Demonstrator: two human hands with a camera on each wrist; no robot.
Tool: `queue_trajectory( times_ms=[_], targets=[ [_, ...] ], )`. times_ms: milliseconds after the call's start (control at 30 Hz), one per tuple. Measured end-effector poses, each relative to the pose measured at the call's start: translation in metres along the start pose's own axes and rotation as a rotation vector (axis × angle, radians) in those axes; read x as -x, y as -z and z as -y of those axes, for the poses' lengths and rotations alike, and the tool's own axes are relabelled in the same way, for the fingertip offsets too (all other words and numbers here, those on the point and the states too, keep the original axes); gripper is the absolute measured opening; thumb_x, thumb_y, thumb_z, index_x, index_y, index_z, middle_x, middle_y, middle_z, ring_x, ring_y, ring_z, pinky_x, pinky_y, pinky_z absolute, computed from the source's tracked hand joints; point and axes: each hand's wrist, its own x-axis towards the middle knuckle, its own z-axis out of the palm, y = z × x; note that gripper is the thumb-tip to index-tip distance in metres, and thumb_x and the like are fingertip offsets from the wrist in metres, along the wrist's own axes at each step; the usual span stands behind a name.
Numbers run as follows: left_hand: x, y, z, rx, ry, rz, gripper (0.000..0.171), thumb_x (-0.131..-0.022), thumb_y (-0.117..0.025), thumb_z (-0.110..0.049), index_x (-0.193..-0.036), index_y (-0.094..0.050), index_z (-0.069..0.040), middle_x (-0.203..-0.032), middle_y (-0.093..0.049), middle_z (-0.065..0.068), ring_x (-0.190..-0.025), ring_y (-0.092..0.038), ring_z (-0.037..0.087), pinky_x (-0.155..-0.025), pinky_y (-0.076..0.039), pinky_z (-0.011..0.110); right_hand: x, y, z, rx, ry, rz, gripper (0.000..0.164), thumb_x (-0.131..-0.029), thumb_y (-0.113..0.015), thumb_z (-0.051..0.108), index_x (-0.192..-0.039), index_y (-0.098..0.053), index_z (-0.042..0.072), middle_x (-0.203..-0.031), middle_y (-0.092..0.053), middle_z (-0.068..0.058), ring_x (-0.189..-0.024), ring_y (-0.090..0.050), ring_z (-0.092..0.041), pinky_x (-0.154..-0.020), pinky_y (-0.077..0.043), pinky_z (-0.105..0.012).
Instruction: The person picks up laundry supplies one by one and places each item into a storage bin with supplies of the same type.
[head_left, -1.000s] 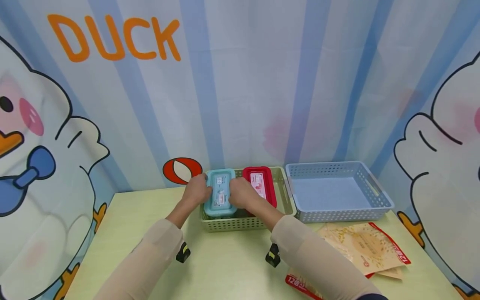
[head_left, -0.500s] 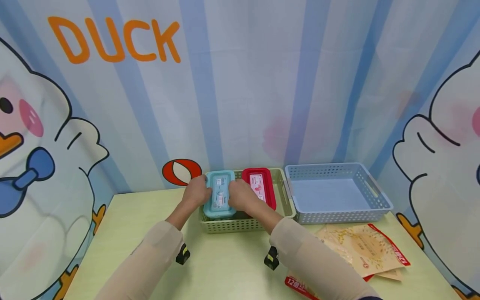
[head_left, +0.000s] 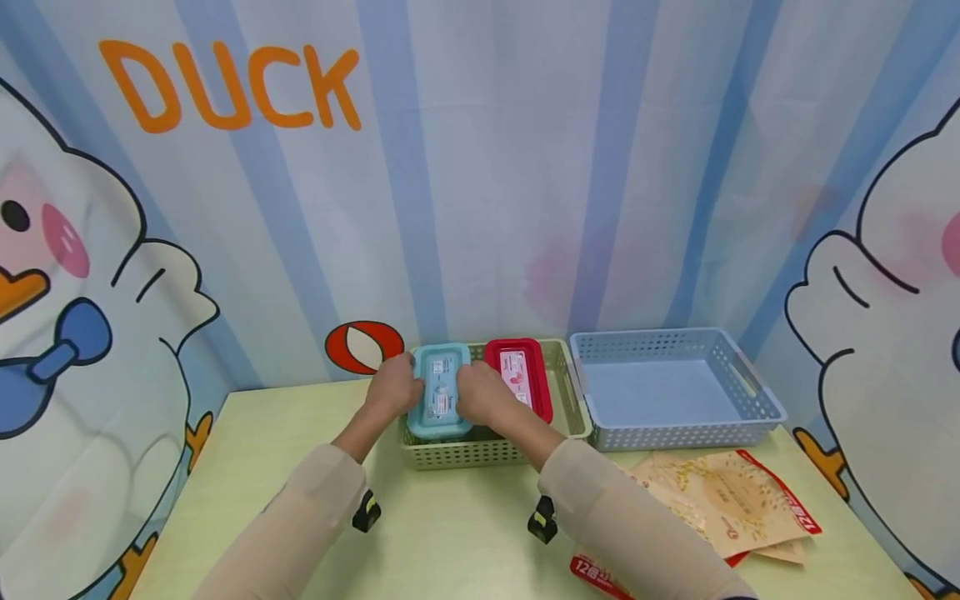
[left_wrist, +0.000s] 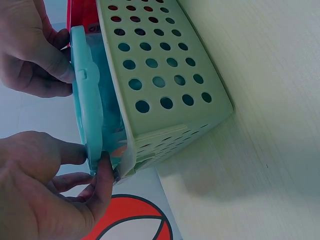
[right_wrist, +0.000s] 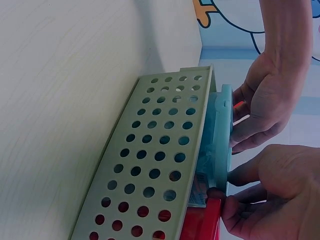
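Observation:
A teal lidded food container (head_left: pixel 440 392) stands in the left part of the green perforated basket (head_left: pixel 465 454), its lid level with or just above the rim. My left hand (head_left: pixel 393 386) pinches the lid's left edge; in the left wrist view the left thumb lies on top and a finger reaches under the edge. My right hand (head_left: pixel 486 390) pinches the opposite edge, close to a red lidded container (head_left: pixel 534 375) in the same basket. The right wrist view shows the right fingertips (right_wrist: pixel 216 194) squeezed in between the teal and red lids.
A light blue perforated basket (head_left: pixel 675 437) sits right of the green one, with nothing in it. Beige and red packets (head_left: pixel 738 500) lie at the table's right front, partly under the right sleeve (head_left: pixel 622 517). A duck-print curtain (head_left: pixel 510 167) hangs directly behind the baskets.
Both hands keep the same hold on the teal container, which stays in place. Only the head view has shifted slightly, with the scene a little lower in frame.

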Motion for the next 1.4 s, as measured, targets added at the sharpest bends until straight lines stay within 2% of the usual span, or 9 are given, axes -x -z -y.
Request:
queue_trajectory(
  times_ms=[167, 400, 567, 800, 967, 1167, 1333, 1400],
  targets=[
    [0.0011, 0.0005, -0.0007, 0.005, -0.001, -0.003, 0.042, -0.105, -0.059, -0.011, -0.139, -0.056, 0.013, -0.130, -0.066, 0.026, -0.103, -0.066, 0.035, -0.090, -0.059, 0.046, 0.0007, 0.0001, 0.0001, 0.010, 0.004, 0.001, 0.032, -0.092, -0.083, 0.014, -0.115, -0.065, 0.002, -0.101, -0.061, -0.007, -0.098, -0.058, -0.021, -0.080, -0.058, -0.030],
    [0.0022, 0.0010, -0.0016, 0.004, 0.005, 0.001, 0.045, -0.105, -0.059, -0.012, -0.142, -0.053, 0.013, -0.137, -0.064, 0.027, -0.110, -0.066, 0.037, -0.096, -0.058, 0.049, 0.0003, -0.0006, -0.0008, 0.034, 0.018, -0.006, 0.030, -0.092, -0.082, 0.014, -0.113, -0.065, 0.002, -0.099, -0.061, -0.008, -0.096, -0.058, -0.021, -0.080, -0.058, -0.030],
    [0.0028, -0.0009, -0.0009, 0.015, 0.008, 0.007, 0.046, -0.105, -0.059, -0.013, -0.144, -0.052, 0.012, -0.139, -0.063, 0.027, -0.113, -0.065, 0.037, -0.098, -0.057, 0.049, 0.0009, -0.0015, -0.0011, 0.035, 0.007, -0.004, 0.028, -0.092, -0.082, 0.014, -0.111, -0.064, 0.003, -0.097, -0.060, -0.007, -0.095, -0.057, -0.020, -0.078, -0.057, -0.029],
    [0.0040, 0.0006, -0.0003, 0.021, 0.000, -0.012, 0.045, -0.104, -0.058, -0.012, -0.141, -0.054, 0.014, -0.135, -0.064, 0.028, -0.106, -0.066, 0.037, -0.094, -0.058, 0.049, -0.0022, 0.0005, 0.0022, 0.023, -0.013, 0.022, 0.024, -0.093, -0.082, 0.014, -0.108, -0.065, 0.005, -0.094, -0.059, -0.006, -0.091, -0.058, -0.020, -0.070, -0.056, -0.026],
    [0.0035, 0.0029, -0.0008, 0.016, -0.001, -0.010, 0.045, -0.104, -0.058, -0.013, -0.141, -0.055, 0.013, -0.138, -0.063, 0.028, -0.111, -0.066, 0.038, -0.098, -0.057, 0.050, -0.0013, 0.0049, 0.0056, -0.001, -0.042, 0.027, 0.025, -0.092, -0.082, 0.013, -0.107, -0.065, 0.005, -0.091, -0.058, -0.006, -0.088, -0.058, -0.020, -0.067, -0.055, -0.026],
    [0.0045, 0.0046, 0.0001, -0.022, 0.010, -0.005, 0.046, -0.106, -0.059, -0.016, -0.143, -0.056, 0.010, -0.138, -0.064, 0.025, -0.107, -0.067, 0.035, -0.090, -0.059, 0.047, 0.0011, 0.0040, 0.0082, -0.013, -0.041, 0.023, 0.014, -0.096, -0.076, 0.010, -0.101, -0.064, 0.005, -0.093, -0.057, -0.007, -0.091, -0.055, -0.021, -0.070, -0.054, -0.028],
    [0.0037, 0.0069, 0.0011, -0.038, 0.009, 0.010, 0.047, -0.106, -0.061, -0.019, -0.144, -0.056, 0.009, -0.138, -0.064, 0.024, -0.104, -0.067, 0.034, -0.087, -0.060, 0.046, 0.0004, 0.0033, 0.0058, -0.038, -0.044, 0.028, 0.022, -0.094, -0.080, 0.012, -0.106, -0.064, 0.004, -0.096, -0.056, -0.007, -0.093, -0.056, -0.021, -0.069, -0.055, -0.027],
    [0.0026, 0.0073, 0.0022, -0.042, 0.003, 0.009, 0.049, -0.106, -0.062, -0.021, -0.145, -0.055, 0.008, -0.140, -0.064, 0.024, -0.106, -0.067, 0.034, -0.088, -0.060, 0.046, -0.0004, 0.0032, 0.0041, -0.053, -0.033, 0.021, 0.020, -0.094, -0.078, 0.013, -0.105, -0.064, 0.003, -0.094, -0.057, -0.007, -0.089, -0.057, -0.021, -0.067, -0.055, -0.027]
  ],
)
